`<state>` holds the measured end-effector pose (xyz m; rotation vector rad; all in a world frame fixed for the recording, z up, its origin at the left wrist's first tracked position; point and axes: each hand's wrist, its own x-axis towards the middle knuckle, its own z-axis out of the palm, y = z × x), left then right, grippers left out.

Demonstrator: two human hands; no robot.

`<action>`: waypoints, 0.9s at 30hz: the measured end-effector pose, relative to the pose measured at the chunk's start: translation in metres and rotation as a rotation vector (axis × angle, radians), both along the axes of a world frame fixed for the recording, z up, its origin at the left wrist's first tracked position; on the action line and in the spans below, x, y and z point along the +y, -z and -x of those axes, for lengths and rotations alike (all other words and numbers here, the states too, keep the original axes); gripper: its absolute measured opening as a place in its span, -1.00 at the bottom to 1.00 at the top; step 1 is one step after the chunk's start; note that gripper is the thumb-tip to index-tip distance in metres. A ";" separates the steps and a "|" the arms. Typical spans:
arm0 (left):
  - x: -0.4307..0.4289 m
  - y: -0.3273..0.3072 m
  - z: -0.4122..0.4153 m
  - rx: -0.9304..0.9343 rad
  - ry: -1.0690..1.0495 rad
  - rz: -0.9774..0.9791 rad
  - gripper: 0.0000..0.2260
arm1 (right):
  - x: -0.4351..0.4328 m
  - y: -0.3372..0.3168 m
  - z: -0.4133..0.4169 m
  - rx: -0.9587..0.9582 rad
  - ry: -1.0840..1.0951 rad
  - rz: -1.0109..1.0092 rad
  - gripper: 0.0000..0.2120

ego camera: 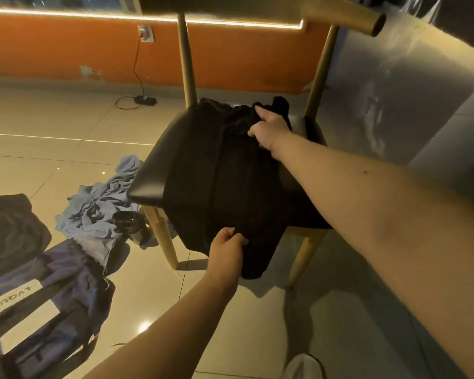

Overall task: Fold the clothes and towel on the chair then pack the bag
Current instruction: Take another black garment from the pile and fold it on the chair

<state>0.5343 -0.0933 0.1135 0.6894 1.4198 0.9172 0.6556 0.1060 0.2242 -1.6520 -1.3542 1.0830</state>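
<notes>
A black garment (pixel 230 176) lies spread over the black seat of a wooden-legged chair (pixel 148 187), its near end hanging off the front edge. My left hand (pixel 227 247) pinches that near hanging edge. At the far end, close to the chair back, my right hand (pixel 268 127) grips the garment. A crumpled light blue towel (pixel 99 214) lies on the floor left of the chair. A navy duffel bag (pixel 39 310) with a white panel lies at the lower left.
A dark garment (pixel 9 228) lies heaped on the tiles at the far left. A dark round jar (pixel 128 221) stands by the chair's front left leg. A power adapter and cable (pixel 144 99) lie by the orange wall. A white shoe (pixel 304 367) shows at the bottom.
</notes>
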 end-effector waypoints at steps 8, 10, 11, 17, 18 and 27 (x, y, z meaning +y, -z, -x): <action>0.005 0.035 0.029 0.286 0.112 -0.086 -0.87 | 0.012 0.022 0.022 -0.166 -0.076 0.101 -0.35; 0.009 0.040 0.032 0.369 0.114 -0.104 -0.84 | 0.013 0.023 0.023 -0.220 -0.076 0.122 -0.46; 0.012 0.041 0.032 0.418 0.117 -0.111 -0.83 | 0.012 0.021 0.023 -0.226 -0.072 0.125 -0.51; 0.012 0.025 0.031 0.693 0.155 -0.136 -0.86 | 0.003 0.009 0.015 -0.377 0.053 -0.018 -0.76; 0.010 0.017 0.031 0.711 0.154 -0.160 -0.81 | 0.000 0.006 0.011 -0.389 0.070 -0.016 -0.76; 0.059 -0.071 0.024 0.787 0.133 -0.358 -0.85 | -0.020 -0.001 -0.039 -0.524 0.203 0.051 -0.87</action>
